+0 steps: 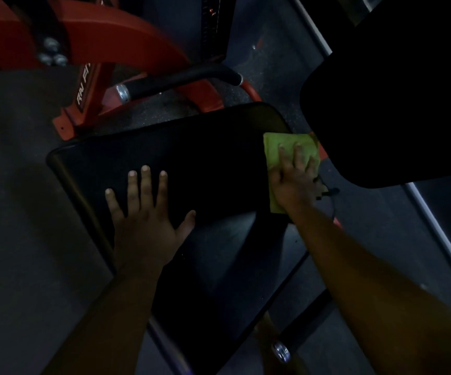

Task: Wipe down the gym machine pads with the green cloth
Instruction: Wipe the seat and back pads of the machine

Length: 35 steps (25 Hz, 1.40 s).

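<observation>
Right hand (296, 180) presses flat, fingers straight, on green cloth (281, 150) at seat pad (191, 158) right edge, wiping, while flat open left hand (145, 220) at frame centre braces.

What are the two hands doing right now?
Left hand: open, flat on the seat pad.
Right hand: open, pressing the green cloth on it.

Very dim, soft focus, deep shadows, edges warped.
</observation>
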Each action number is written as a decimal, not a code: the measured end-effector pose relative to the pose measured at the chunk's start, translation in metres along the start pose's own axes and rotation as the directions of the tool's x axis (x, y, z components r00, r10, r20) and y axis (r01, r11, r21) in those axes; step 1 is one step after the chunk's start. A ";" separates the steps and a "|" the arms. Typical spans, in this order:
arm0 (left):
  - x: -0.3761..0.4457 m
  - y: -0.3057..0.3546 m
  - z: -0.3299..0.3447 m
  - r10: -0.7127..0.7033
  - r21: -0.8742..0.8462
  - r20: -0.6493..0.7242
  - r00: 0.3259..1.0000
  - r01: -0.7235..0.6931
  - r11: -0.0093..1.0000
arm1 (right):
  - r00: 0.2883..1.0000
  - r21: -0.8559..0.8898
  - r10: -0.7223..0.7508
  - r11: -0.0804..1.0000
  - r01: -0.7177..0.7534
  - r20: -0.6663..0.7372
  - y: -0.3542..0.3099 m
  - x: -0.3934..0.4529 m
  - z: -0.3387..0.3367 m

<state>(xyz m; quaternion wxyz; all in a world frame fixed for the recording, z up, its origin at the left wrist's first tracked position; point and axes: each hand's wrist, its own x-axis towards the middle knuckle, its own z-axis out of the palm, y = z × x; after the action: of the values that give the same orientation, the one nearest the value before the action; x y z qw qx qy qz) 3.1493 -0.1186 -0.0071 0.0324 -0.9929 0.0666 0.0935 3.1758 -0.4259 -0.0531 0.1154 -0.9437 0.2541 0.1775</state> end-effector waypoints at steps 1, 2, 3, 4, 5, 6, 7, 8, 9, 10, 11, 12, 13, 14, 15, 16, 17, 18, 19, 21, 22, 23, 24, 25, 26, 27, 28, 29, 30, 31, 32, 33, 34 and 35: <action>0.000 0.000 -0.001 0.001 -0.001 0.007 1.000 -0.001 1.000 | 0.999 0.012 -0.035 0.999 0.035 -0.009 -0.014 -0.028 0.005; -0.001 0.000 -0.002 0.001 -0.005 0.010 1.000 -0.001 1.000 | 0.992 0.037 -0.126 0.991 0.127 -0.007 -0.024 -0.065 0.015; -0.001 0.000 -0.004 0.003 -0.010 0.009 1.000 -0.003 1.000 | 0.972 0.054 -0.233 0.971 0.232 0.016 -0.027 -0.107 0.022; -0.001 -0.001 -0.004 0.007 -0.015 0.009 1.000 -0.007 1.000 | 0.944 0.079 -0.320 0.946 0.315 0.075 -0.018 -0.142 0.027; -0.001 -0.001 -0.004 0.012 -0.019 0.011 1.000 -0.012 1.000 | 0.927 0.097 -0.352 0.935 0.341 0.129 -0.004 -0.161 0.025; -0.002 -0.001 -0.004 0.016 -0.022 0.013 1.000 -0.016 1.000 | 0.932 0.081 -0.334 0.942 0.325 0.144 0.016 -0.158 0.024; -0.002 -0.001 -0.004 0.019 -0.022 0.015 1.000 -0.018 1.000 | 0.958 0.037 -0.264 0.964 0.262 0.108 0.036 -0.144 0.023; -0.002 -0.001 -0.004 0.020 -0.023 0.018 1.000 -0.020 1.000 | 0.987 0.019 -0.150 0.989 0.149 0.058 0.053 -0.123 0.022; -0.001 -0.002 -0.004 0.021 -0.023 0.016 1.000 -0.020 1.000 | 0.999 0.057 -0.023 0.998 0.021 0.041 0.066 -0.097 0.018; -0.001 -0.002 -0.004 0.022 -0.026 0.012 1.000 -0.022 0.999 | 0.995 0.148 0.093 0.984 -0.098 0.039 0.074 -0.075 0.014; -0.001 -0.002 -0.003 0.025 -0.032 0.008 1.000 -0.025 0.999 | 0.981 0.237 0.189 0.952 -0.195 0.046 0.075 -0.062 0.013; -0.001 -0.002 -0.004 0.030 -0.037 0.009 1.000 -0.030 0.999 | 0.964 0.271 0.263 0.926 -0.265 0.041 0.070 -0.060 0.013; -0.002 -0.002 -0.005 0.032 -0.038 0.012 0.999 -0.031 0.999 | 0.954 0.266 0.299 0.918 -0.295 0.027 0.061 -0.069 0.014; -0.003 -0.002 -0.005 0.031 -0.035 0.012 0.999 -0.030 0.999 | 0.957 0.253 0.290 0.926 -0.282 0.007 0.049 -0.087 0.019; -0.002 -0.002 -0.005 0.029 -0.027 0.016 0.999 -0.028 0.999 | 0.968 0.246 0.251 0.938 -0.242 -0.002 0.036 -0.113 0.024; -0.001 -0.002 -0.006 0.025 -0.018 0.025 0.999 -0.025 1.000 | 0.984 0.227 0.179 0.958 -0.177 0.012 0.023 -0.143 0.030; -0.001 -0.002 -0.006 0.025 -0.012 0.033 0.999 -0.024 1.000 | 0.995 0.193 0.088 0.976 -0.098 0.056 0.014 -0.172 0.033; 0.000 -0.002 -0.005 0.024 -0.010 0.033 0.999 -0.024 1.000 | 0.995 0.154 -0.005 0.988 -0.011 0.100 0.009 -0.188 0.036; -0.001 -0.002 -0.004 0.025 -0.012 0.031 0.999 -0.024 1.000 | 0.988 0.123 -0.090 0.990 0.075 0.128 0.008 -0.187 0.035; -0.001 -0.001 -0.002 0.029 -0.018 0.027 0.999 -0.029 0.999 | 0.968 0.036 -0.217 0.976 0.214 0.130 0.009 -0.137 0.023; -0.001 -0.002 -0.001 0.028 -0.021 0.019 0.999 -0.028 0.999 | 0.968 -0.033 -0.234 0.971 0.238 0.094 0.007 -0.100 0.018; 0.000 -0.002 -0.001 0.024 -0.024 0.016 1.000 -0.024 0.999 | 0.978 -0.070 -0.199 0.977 0.203 0.058 -0.001 -0.060 0.015; -0.001 -0.002 -0.002 0.022 -0.030 0.019 1.000 -0.021 0.999 | 0.994 -0.053 -0.108 0.993 0.110 0.031 -0.011 -0.022 0.011; -0.001 -0.001 -0.001 0.020 -0.032 0.021 1.000 -0.020 0.999 | 1.000 -0.007 0.005 1.000 -0.005 0.011 -0.026 0.009 0.006; -0.001 -0.001 -0.001 0.016 -0.031 0.024 1.000 -0.015 0.999 | 0.996 0.032 0.094 0.995 -0.094 0.002 -0.045 0.028 0.004; 0.000 -0.001 -0.001 0.012 -0.029 0.029 1.000 -0.011 1.000 | 0.993 0.041 0.114 0.993 -0.114 0.006 -0.068 0.031 0.005; 0.000 -0.001 -0.003 0.006 -0.027 0.037 0.999 -0.005 1.000 | 0.999 0.030 0.040 0.999 -0.040 0.021 -0.090 0.020 0.006; 0.000 -0.002 -0.004 0.003 -0.028 0.042 0.999 -0.001 1.000 | 0.992 0.025 -0.121 0.992 0.120 0.032 -0.107 0.000 0.010; 0.000 -0.003 -0.004 0.000 -0.032 0.038 0.999 0.001 1.000 | 0.944 0.019 -0.327 0.945 0.326 0.042 -0.115 -0.027 0.012; 0.000 -0.002 -0.004 -0.004 -0.038 0.028 1.000 0.005 0.999 | 0.860 0.011 -0.504 0.863 0.505 0.076 -0.113 -0.044 0.013; 0.000 -0.001 -0.004 -0.006 -0.047 0.018 1.000 0.007 0.999 | 0.769 -0.008 -0.629 0.773 0.634 0.114 -0.103 -0.046 0.011; 0.000 -0.001 -0.004 -0.007 -0.052 0.013 1.000 0.008 0.999 | 0.712 -0.042 -0.687 0.715 0.698 0.142 -0.090 -0.029 0.007; 0.000 -0.001 -0.005 -0.007 -0.051 0.009 1.000 0.008 0.999 | 0.738 -0.118 -0.661 0.729 0.674 0.137 -0.077 -0.004 0.002; -0.001 -0.002 -0.005 -0.007 -0.045 0.006 1.000 0.007 0.999 | 0.814 -0.171 -0.570 0.796 0.580 0.109 -0.065 0.026 -0.004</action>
<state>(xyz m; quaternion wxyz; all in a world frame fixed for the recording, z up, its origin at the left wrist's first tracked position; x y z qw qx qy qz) 3.1497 -0.1169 -0.0024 0.0106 -0.9933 0.0610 0.0978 3.2318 -0.3840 -0.0518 0.0769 -0.9779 -0.0662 0.1828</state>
